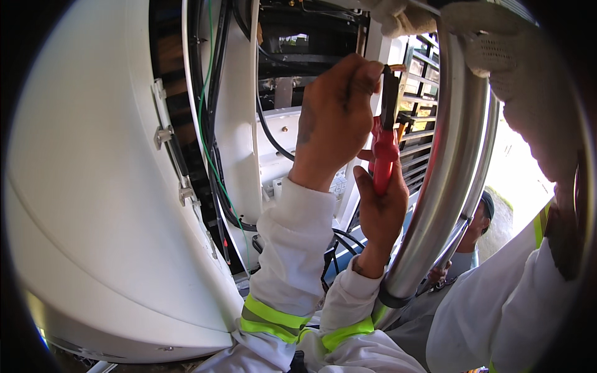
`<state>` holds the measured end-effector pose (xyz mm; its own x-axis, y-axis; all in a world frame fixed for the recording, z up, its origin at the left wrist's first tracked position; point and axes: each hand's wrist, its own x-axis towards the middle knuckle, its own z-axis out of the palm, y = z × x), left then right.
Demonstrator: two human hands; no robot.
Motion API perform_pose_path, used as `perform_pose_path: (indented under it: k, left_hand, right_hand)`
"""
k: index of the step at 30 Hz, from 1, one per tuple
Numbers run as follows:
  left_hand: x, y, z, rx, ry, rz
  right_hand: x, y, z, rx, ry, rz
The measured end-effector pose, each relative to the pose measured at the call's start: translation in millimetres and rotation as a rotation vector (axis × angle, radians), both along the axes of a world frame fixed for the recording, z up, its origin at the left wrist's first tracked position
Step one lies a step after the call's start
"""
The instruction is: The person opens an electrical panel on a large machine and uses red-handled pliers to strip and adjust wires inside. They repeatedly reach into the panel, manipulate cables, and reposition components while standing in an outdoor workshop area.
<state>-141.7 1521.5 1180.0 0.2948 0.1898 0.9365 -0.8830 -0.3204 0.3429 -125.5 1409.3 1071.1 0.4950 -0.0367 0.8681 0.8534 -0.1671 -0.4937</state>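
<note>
Head view, left hand (339, 115): fingers curled and pressed together, thumb and forefinger in a pinch right beside the jaw tips of the pliers; what lies between them is hidden.
Right hand (380, 208): wrapped around the handles of the red-handled pliers (385, 149), thumb lying upward along the near side.
Pliers' place: upright, dark jaws uppermost, just right of the left hand and left of the steel pole (444, 161); whether the jaws meet, I cannot tell.
Copper-coloured piece (398, 67): small, sticking out to the right at the jaw tips; its other end is hidden.
Right edge: the steel pole runs close by the right hand, with the slatted grille (416, 140) behind the pliers.
Left edge: the white panel (106, 186) stands well apart, black cables (214, 124) and a green wire (204, 124) hanging between it and the left arm.
Upper edge: a co-worker's gloved hand (488, 46) rests at the upper part of the pole.
Arm pose: both white sleeves (292, 236) rise from below, the left forearm reaching higher, its wrist bent toward the pliers; the right wrist sits lower, knuckles turned outward.
</note>
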Motion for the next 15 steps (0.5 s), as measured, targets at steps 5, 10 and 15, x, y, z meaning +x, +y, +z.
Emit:
perform_pose_path:
  k: [5, 10, 15]
  left_hand:
    - [8.9, -9.9, -9.2, 0.032, 0.070, 0.005]
    - [16.0, -12.7, -15.7, 0.114, 0.045, 0.076]
    - [25.6, -18.2, -21.5, 0.128, 0.083, 0.134]
  right_hand:
    - [1.9, -4.1, -10.8, 0.070, 0.042, 0.020]
    - [3.1, -4.7, -15.3, 0.109, 0.019, -0.030]
    - [-0.7, -9.3, -23.4, 0.146, 0.147, -0.100]
